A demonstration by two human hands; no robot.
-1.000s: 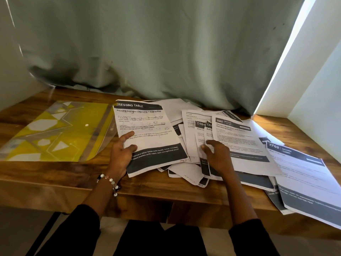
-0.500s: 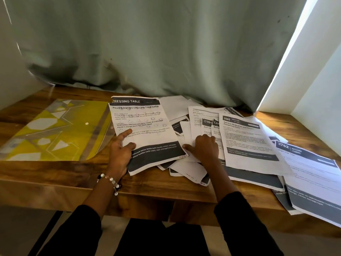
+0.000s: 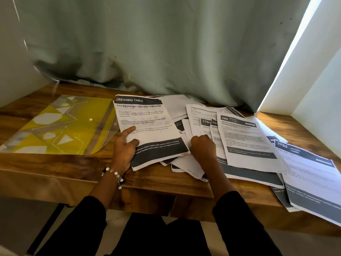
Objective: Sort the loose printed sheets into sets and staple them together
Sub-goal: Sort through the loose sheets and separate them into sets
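Observation:
Several loose printed sheets lie fanned across the wooden table (image 3: 55, 169). My left hand (image 3: 125, 146) holds the left edge of the sheet headed "DRESSING TABLE" (image 3: 147, 124), thumb and forefinger lying on top of the page. My right hand (image 3: 202, 147) rests in the middle of the pile, its fingers curled among the overlapping sheets; what they hold is hidden. Right of it lies the sheet numbered 3565 (image 3: 247, 141), and further right the sheet numbered 2762 (image 3: 311, 174) hangs over the table's front edge. No stapler is in view.
A yellow transparent plastic folder (image 3: 60, 126) lies flat on the left of the table. A grey-green curtain (image 3: 166, 43) hangs behind, touching the tabletop. White walls close in on both sides. The table's front edge runs just below my wrists.
My right hand slid left from the 3565 sheet into the middle of the pile. My left hand stays on the "DRESSING TABLE" sheet.

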